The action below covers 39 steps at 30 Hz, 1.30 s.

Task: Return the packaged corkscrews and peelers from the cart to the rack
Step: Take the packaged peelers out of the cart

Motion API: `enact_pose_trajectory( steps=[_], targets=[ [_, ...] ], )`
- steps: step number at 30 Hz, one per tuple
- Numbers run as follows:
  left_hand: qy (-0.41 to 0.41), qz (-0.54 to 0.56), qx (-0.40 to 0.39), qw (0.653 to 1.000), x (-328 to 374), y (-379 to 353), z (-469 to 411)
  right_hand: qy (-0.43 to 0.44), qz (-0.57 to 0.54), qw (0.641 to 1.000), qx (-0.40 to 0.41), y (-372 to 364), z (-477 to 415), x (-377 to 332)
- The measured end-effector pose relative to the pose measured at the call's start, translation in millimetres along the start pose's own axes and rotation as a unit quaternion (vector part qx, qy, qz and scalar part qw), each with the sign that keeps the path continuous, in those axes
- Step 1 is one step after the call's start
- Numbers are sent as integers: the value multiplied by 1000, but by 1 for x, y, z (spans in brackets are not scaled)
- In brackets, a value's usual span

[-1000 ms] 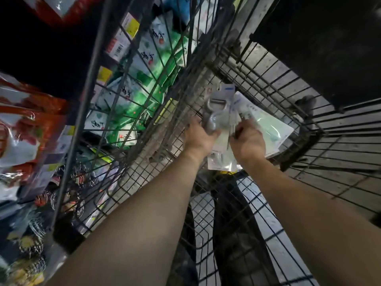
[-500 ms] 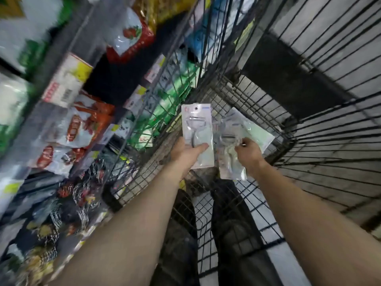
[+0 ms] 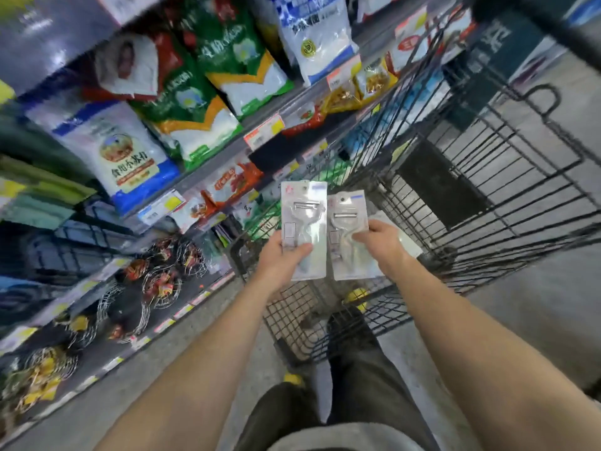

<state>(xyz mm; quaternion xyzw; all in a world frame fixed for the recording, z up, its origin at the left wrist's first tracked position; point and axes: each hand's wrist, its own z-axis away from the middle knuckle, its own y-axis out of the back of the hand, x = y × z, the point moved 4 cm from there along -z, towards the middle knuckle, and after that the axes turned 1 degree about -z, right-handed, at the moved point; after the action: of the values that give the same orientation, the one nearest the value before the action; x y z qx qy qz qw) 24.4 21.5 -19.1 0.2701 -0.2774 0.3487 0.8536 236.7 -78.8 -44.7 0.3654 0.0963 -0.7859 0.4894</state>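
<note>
Shelves (image 3: 208, 170) run along the left, edged with white and yellow price tags (image 3: 263, 133). On the upper shelf lean large bags: a white bag with a blue base (image 3: 110, 151), a red and white bag (image 3: 130, 63), two green and orange bags (image 3: 195, 102), and a white and blue bag (image 3: 315, 37). Yellow snack packets (image 3: 357, 83) lie further along. Red packets (image 3: 234, 183) sit on the shelf below. Round wire bundles (image 3: 162, 278) hang lowest, near the grey floor (image 3: 536, 304). A dark sign (image 3: 497, 37) stands at the top right.

Open air lies above the wire cart (image 3: 292, 307), we note; its mesh walls (image 3: 520, 203) bar entry from the sides, and stocked shelves (image 3: 208, 173) close off the left, just beside the cart.
</note>
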Motion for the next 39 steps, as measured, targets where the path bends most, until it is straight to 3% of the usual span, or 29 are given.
enact_pose_trajectory(
  steps=[5,10,19,25,39],
  targets=[
    [-68,38,26,997,-47,60,54,67,20,997,23,-44,76,4],
    [-118,50,26,991,-87,123,125,109,72,991,-3,-95,158,24],
    [-159,144,159,964,-151,228,248,228,160,956,-91,-190,269,-22],
    [-168,239,275,916,-190,258,341,320,226,902,-179,-246,336,-35],
    [-133,315,420,841,-335,273,528,361,225,833,-353,-350,476,38]
  ],
)
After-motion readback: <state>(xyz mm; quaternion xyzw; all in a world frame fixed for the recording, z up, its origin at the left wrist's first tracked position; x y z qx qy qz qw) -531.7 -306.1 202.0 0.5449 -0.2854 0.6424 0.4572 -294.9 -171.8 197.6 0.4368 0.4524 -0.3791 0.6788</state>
